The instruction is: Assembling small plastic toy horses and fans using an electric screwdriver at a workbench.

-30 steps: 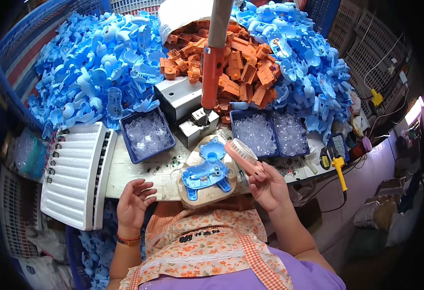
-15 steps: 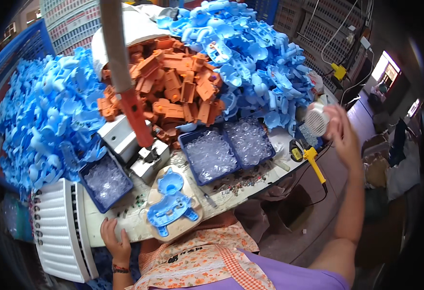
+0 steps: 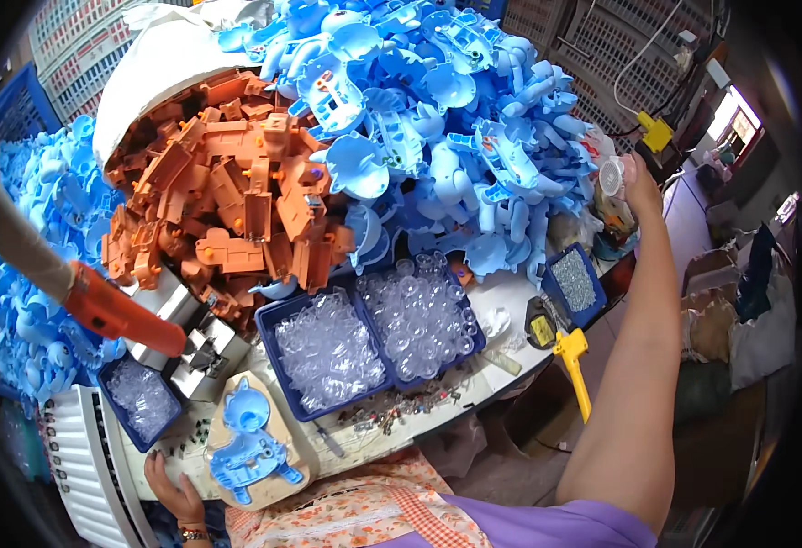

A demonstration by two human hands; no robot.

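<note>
At the far right end of the bench, my right hand (image 3: 642, 189) is stretched out and closed on a whitish round-ended piece (image 3: 612, 176). Its face looked slotted a moment ago; I cannot make out its kind. My left hand (image 3: 174, 493) lies at the front edge of the bench, fingers apart, with nothing in it. Beside that hand, a blue animal-shaped plastic shell (image 3: 247, 459) lies hollow side up in a pale wooden fixture (image 3: 302, 454).
Blue trays (image 3: 385, 391) of clear plastic parts stand mid-bench. Behind rise heaps of orange housings (image 3: 246, 196) and blue shells (image 3: 437, 110). An orange-red hanging tool (image 3: 127, 312) is at left, a white ridged tray (image 3: 81, 466) below. A yellow-handled tool (image 3: 573, 361) hangs off the right edge.
My right hand has reached farther back with the whitish piece. The whole view has shifted, so the bench and the hanging tool appear farther left. My left hand still rests at the edge.
</note>
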